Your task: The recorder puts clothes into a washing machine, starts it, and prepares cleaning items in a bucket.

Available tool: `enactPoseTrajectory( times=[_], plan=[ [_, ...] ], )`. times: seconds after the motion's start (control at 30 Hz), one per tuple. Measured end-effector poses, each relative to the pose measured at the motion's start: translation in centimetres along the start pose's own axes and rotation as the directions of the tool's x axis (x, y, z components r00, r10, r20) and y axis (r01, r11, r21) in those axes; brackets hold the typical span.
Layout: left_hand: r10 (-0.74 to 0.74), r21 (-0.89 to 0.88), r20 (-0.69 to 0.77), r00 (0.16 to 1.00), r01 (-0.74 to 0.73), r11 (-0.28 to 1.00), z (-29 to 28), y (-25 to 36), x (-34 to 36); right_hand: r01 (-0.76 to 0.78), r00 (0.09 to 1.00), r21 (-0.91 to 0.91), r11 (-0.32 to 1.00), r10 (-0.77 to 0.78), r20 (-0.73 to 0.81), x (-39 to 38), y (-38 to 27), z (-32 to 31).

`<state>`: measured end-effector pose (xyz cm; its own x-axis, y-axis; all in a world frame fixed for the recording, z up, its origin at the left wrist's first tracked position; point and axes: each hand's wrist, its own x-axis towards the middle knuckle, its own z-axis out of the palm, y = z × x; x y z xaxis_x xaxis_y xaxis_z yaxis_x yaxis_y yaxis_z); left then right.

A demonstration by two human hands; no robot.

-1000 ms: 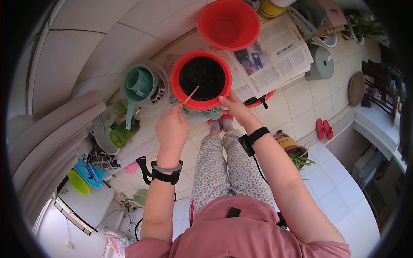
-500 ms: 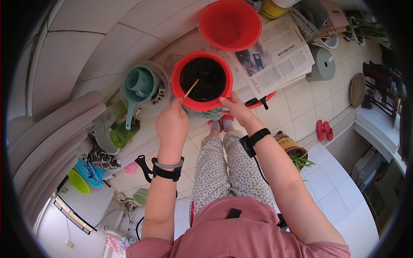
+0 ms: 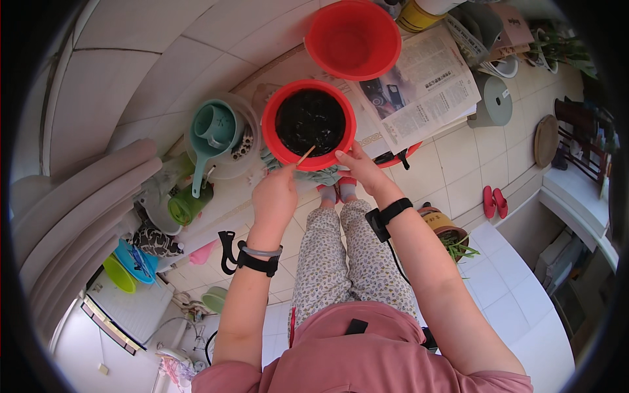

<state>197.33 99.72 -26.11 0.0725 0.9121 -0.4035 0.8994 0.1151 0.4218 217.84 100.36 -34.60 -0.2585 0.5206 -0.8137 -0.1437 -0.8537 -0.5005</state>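
Note:
A round red basin (image 3: 350, 131) of dark, glossy liquid (image 3: 304, 118) sits on the ledge in front of me. My left hand (image 3: 274, 195) is closed on a thin wooden stick (image 3: 305, 155), whose tip dips into the liquid at the near edge. At the basin's near right rim is my right hand (image 3: 364, 169), gripping it with the thumb on top. A grey-green cloth (image 3: 320, 176) shows beneath the near rim. What lies under the liquid's surface is hidden.
Behind stands another red basin (image 3: 354, 42), beside a stack of newspapers (image 3: 419, 92). On the left, a teal dipper (image 3: 203, 152) rests over a clear bowl near a green bottle (image 3: 189, 204). A potted plant (image 3: 445, 228) and red slippers (image 3: 495, 202) are to the right.
My left hand has moved slightly right and nearer me, drawing the stick's tip from the liquid's middle to the near edge. My right hand stays on the rim.

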Motion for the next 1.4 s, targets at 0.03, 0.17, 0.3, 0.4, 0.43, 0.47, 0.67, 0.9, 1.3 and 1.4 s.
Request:
enactPoseTrajectory(
  times=[0.03, 0.17, 0.3, 0.4, 0.43, 0.47, 0.67, 0.9, 1.3, 1.4],
  plan=[
    [-0.006, -0.001, -0.007, 1.000, 0.006, 1.000, -0.6, 0.0, 0.0, 0.000, 1.000, 0.002, 1.000, 0.000, -0.002, 0.1, 0.0, -0.1],
    [-0.114, -0.115, -0.089, 0.989, 0.103, 0.988, -2.6, 0.0, 0.4, -0.005, 1.000, 0.008, 1.000, 0.005, 0.002, 0.0, 0.0, 0.0],
    [-0.149, -0.059, -0.232, 0.961, 0.139, 0.989, -2.4, -0.7, 3.1, -0.005, 1.000, 0.010, 1.000, 0.005, 0.001, -0.1, -0.1, 0.0],
    [-0.157, -0.003, -0.220, 0.963, 0.160, 0.987, -0.9, -1.4, 5.0, -0.004, 1.000, 0.004, 1.000, 0.003, 0.017, 0.0, -0.1, 0.1],
    [-0.176, 0.008, -0.174, 0.969, 0.180, 0.984, -0.3, -1.7, 5.5, -0.005, 1.000, 0.003, 1.000, 0.005, 0.018, 0.0, -0.1, 0.1],
    [-0.176, 0.007, -0.172, 0.969, 0.180, 0.984, 0.4, -1.8, 5.9, 0.000, 1.000, 0.011, 1.000, 0.000, 0.012, -0.1, -0.1, 0.1],
    [-0.295, -0.257, -0.017, 0.955, 0.281, 0.925, 2.8, -3.3, 6.9, -0.008, 1.000, 0.014, 1.000, 0.007, 0.015, 0.1, 0.0, -0.1],
    [-0.327, -0.641, 0.107, 0.939, 0.316, 0.699, 3.7, -5.5, 5.6, 0.002, 1.000, 0.018, 1.000, -0.003, 0.013, 0.1, 0.1, 0.0],
    [-0.361, -0.794, 0.291, 0.886, 0.434, 0.426, 2.1, -5.1, 4.3, 0.007, 1.000, -0.002, 1.000, -0.007, 0.023, 0.1, -0.1, -0.2],
    [-0.375, -0.804, 0.288, 0.881, 0.435, 0.406, 2.1, -5.6, 4.1, -0.001, 0.999, -0.003, 1.000, 0.001, 0.040, 0.1, -0.2, -0.2]
  ],
)
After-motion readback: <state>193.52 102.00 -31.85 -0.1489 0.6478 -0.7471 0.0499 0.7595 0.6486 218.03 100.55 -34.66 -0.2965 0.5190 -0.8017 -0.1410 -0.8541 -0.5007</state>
